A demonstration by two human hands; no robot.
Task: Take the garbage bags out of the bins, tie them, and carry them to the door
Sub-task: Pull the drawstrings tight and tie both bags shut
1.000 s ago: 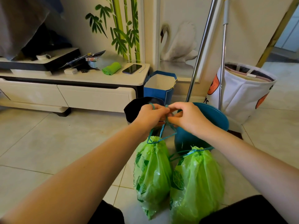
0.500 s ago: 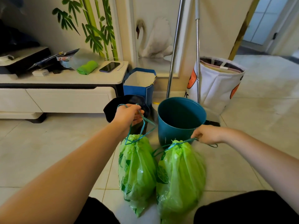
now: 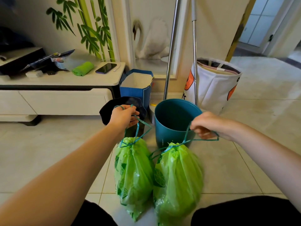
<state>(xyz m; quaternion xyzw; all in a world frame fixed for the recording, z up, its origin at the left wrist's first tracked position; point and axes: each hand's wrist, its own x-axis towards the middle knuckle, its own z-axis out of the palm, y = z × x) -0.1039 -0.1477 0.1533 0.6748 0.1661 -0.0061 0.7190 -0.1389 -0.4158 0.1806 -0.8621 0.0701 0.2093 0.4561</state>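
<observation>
Two green garbage bags with teal drawstrings stand side by side on the tiled floor in front of me, both cinched at the neck. My left hand [image 3: 124,115] grips the drawstring loops of the left bag [image 3: 132,173]. My right hand [image 3: 206,124] holds the drawstring loop of the right bag [image 3: 178,181], pulled out to the right. Behind the bags stands a teal bin [image 3: 175,121] with no liner in it, and a black bin [image 3: 107,111] is partly hidden by my left hand.
A blue paper bag [image 3: 136,88] and a white laundry basket [image 3: 215,85] stand by the wall, with two metal poles [image 3: 171,51] between them. A low white TV cabinet [image 3: 57,93] with a phone and green roll is at left. A doorway [image 3: 267,30] opens at the upper right.
My hands were together at the left bag's drawstring. The right hand has moved to the right bag's drawstring and lifted it, and my view has swung toward the right.
</observation>
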